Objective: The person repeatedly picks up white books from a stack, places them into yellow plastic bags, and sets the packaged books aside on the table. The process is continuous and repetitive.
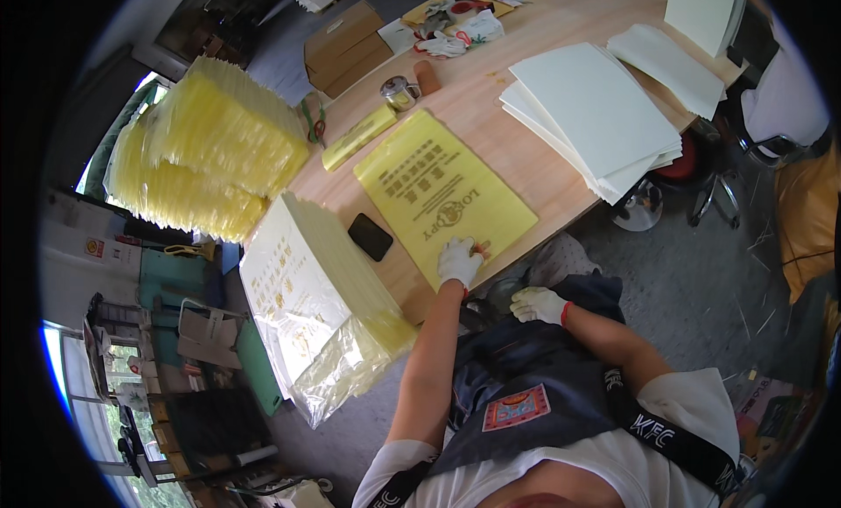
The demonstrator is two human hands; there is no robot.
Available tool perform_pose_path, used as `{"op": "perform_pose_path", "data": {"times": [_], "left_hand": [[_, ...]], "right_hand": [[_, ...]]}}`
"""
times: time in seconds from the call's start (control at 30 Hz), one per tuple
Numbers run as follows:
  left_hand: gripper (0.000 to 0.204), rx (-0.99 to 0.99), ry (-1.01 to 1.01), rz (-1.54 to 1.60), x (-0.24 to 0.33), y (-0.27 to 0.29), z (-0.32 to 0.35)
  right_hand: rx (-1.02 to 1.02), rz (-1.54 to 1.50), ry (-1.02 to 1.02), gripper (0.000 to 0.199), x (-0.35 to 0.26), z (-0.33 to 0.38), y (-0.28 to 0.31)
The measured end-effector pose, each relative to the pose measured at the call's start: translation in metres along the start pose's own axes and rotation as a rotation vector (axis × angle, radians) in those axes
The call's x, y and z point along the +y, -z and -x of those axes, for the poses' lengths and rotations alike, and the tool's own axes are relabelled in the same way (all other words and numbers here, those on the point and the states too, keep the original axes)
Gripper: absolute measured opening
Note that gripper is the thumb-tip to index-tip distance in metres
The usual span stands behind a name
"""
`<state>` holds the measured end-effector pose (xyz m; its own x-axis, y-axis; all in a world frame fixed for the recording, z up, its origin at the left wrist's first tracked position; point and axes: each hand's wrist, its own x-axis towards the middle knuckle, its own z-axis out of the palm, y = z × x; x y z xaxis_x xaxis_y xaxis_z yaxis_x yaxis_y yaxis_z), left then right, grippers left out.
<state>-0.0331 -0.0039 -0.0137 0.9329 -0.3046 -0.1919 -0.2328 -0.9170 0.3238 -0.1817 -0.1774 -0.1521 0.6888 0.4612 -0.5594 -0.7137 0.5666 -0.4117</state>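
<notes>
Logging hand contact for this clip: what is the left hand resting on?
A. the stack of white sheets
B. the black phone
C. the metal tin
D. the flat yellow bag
D: the gloved left hand presses on the near edge of the flat yellow bag on the table.

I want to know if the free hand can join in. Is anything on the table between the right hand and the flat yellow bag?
Nothing visible. The gloved right hand hangs below the wooden table's edge, apart from the flat yellow plastic bag. The gloved left hand already presses the bag's near corner.
</notes>
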Motion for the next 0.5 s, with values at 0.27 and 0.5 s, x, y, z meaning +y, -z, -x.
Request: {"op": "perform_pose_path", "data": {"times": [0.27,0.5], "left_hand": [[0.026,-0.004,-0.001,0.090,-0.011,-0.007,-0.014],[0.026,0.031,0.037,0.351,-0.015,0.017,-0.006]], "right_hand": [[0.018,0.019,0.002,0.021,-0.004,0.000,0.002],[-0.063,0.397,0.082,0.031,-0.080,0.023,-0.081]]}}
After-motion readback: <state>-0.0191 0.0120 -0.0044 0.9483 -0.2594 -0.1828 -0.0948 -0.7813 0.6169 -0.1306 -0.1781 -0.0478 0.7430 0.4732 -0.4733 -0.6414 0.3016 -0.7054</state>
